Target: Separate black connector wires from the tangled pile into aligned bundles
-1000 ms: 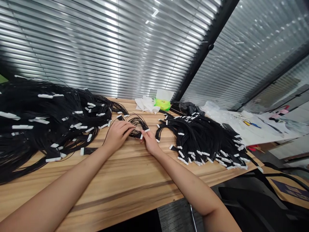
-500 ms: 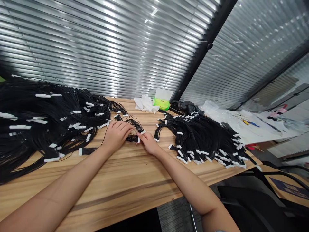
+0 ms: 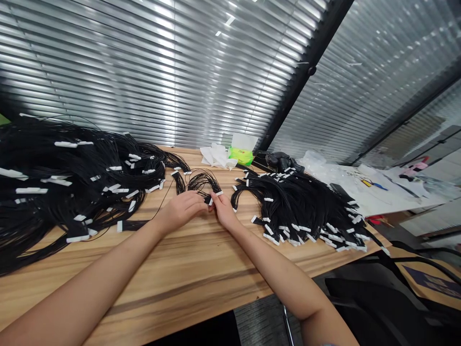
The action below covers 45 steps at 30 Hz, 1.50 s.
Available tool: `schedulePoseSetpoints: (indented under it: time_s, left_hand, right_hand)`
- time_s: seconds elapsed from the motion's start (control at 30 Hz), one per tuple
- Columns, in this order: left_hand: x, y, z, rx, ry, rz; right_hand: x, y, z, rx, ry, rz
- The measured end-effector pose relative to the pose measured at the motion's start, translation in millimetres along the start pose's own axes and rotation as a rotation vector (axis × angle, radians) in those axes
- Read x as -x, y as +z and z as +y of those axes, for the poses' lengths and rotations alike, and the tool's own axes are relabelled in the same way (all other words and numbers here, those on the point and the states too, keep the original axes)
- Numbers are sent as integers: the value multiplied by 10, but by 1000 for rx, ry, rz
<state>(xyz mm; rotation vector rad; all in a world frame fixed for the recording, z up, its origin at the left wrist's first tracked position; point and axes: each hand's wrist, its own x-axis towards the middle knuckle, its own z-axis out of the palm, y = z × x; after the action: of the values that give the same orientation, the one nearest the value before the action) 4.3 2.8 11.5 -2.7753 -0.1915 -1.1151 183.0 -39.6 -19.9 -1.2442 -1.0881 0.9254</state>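
Black wires (image 3: 202, 182) make a small loose bunch on the wooden counter (image 3: 144, 283), at 12 o'clock from the hands. The loops point away, and the white-tagged end (image 3: 210, 201) sits between the hands. The right hand (image 3: 224, 211) pinches that end, nearer than the left hand (image 3: 182, 209), which may only touch it. Big wire piles (image 3: 72, 178) (image 3: 298, 206) lie at 9 and 3 o'clock.

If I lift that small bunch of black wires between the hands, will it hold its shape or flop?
Probably floppy: the thin black wires bow in loose arcs rather than standing straight. They look light, with only small white end tabs adding weight. Loose strands could also catch on the nearby wire pile, so it may tangle.
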Motion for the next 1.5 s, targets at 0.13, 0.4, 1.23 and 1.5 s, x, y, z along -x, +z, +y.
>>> schedulePoseSetpoints:
  time_s: [0.13,0.4,1.23,1.5]
  left_hand:
    - [37,30,30,6,-17,-1]
    - [29,60,-11,-128,-541,-150]
    - [47,15,-50,-135,-686,134]
    - [16,-23,-56,-75,-430,106]
  right_hand:
    - [-46,-8,53,-31,6,50]
    - [-101,-2,90,-77,1,99]
    - [-1,49,105,60,-49,-114]
    - [3,43,112,54,-47,-142]
